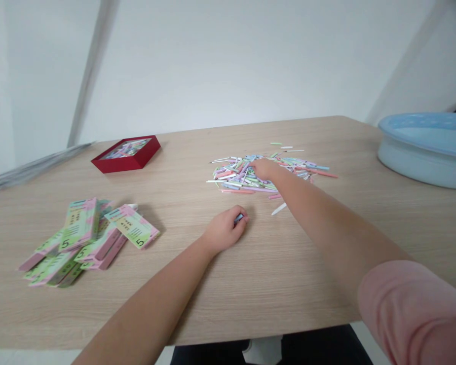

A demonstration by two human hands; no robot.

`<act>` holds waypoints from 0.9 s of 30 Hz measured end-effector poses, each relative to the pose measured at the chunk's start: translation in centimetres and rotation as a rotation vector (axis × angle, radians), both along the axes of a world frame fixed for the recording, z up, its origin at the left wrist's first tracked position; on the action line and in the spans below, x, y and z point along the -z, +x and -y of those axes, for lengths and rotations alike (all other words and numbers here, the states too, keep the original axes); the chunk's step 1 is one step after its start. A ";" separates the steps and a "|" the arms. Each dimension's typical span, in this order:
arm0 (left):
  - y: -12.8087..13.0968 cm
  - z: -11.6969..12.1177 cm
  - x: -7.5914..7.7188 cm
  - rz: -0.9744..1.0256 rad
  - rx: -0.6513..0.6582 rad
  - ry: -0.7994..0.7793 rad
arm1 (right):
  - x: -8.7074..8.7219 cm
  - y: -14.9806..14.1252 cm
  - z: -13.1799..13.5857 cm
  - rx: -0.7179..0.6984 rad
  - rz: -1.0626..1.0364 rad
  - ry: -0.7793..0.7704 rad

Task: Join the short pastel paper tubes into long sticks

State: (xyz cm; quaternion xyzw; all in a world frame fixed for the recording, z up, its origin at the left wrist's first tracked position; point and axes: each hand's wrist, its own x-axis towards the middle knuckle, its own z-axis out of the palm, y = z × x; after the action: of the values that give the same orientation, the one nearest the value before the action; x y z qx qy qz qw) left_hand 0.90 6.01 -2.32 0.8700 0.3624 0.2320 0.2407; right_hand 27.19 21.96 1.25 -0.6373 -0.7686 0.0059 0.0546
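A loose pile of thin pastel pen-like sticks (pixel 243 177) in pink, green, lilac, blue and white lies on the table. My right hand (pixel 264 169) reaches into the pile with its fingers drawn together; what is between the fingertips is hidden. Nearer to me, my left hand (pixel 226 229) rests on the tabletop, curled around small pale-blue sticks (pixel 238 218) whose ends show at the thumb. A white pen-like stick (pixel 278 209) lies apart at the pile's near edge, beside my right forearm.
At left, several green-and-pink slim boxes (pixel 79 223) marked 5 are heaped. Behind them stands a red open box (pixel 137 161) holding more pastel sticks. A light-blue basin (pixel 421 162) occupies the right side. Grey strips (pixel 38 165) lie at the far left edge, by the wall.
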 end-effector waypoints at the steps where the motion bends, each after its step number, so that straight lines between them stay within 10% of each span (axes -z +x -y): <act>1: 0.0 0.0 0.0 -0.008 0.003 0.000 | -0.1 -0.1 -0.2 -0.009 0.006 -0.013; 15: 0.2 0.0 0.1 -0.039 0.002 -0.004 | -1.3 -0.2 -0.9 -0.005 0.115 -0.136; 27: 0.1 0.3 -0.6 -0.160 0.090 0.163 | -2.7 0.9 3.2 0.052 0.048 0.062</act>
State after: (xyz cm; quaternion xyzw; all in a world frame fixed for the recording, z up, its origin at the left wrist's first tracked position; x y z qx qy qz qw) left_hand 0.97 5.68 -1.77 0.9178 0.3211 0.1794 0.1495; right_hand 28.05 18.78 3.99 -0.6550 -0.7527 -0.0348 0.0561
